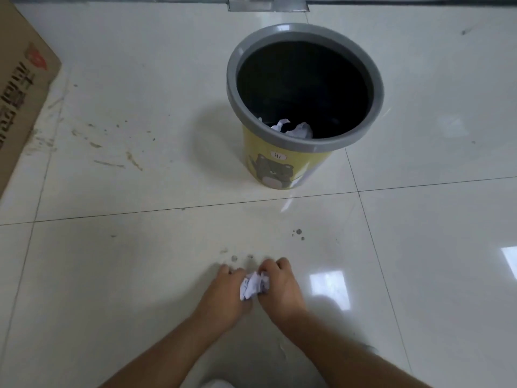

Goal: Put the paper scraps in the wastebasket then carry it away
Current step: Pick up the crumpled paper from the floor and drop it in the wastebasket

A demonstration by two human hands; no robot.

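Down on the floor (140, 275), the left hand (228, 292) and right hand (279, 287) together closed their grip on a crumpled paper scrap (254, 284); the wastebasket (288, 166) stood well apart.

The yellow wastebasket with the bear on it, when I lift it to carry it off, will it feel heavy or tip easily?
The wastebasket probably lifts easily: only a few crumpled paper scraps lie inside. It looks like thin plastic, so likely light for its size. It seems taller than its base is wide and nearly empty, so a sideways push may tip it.
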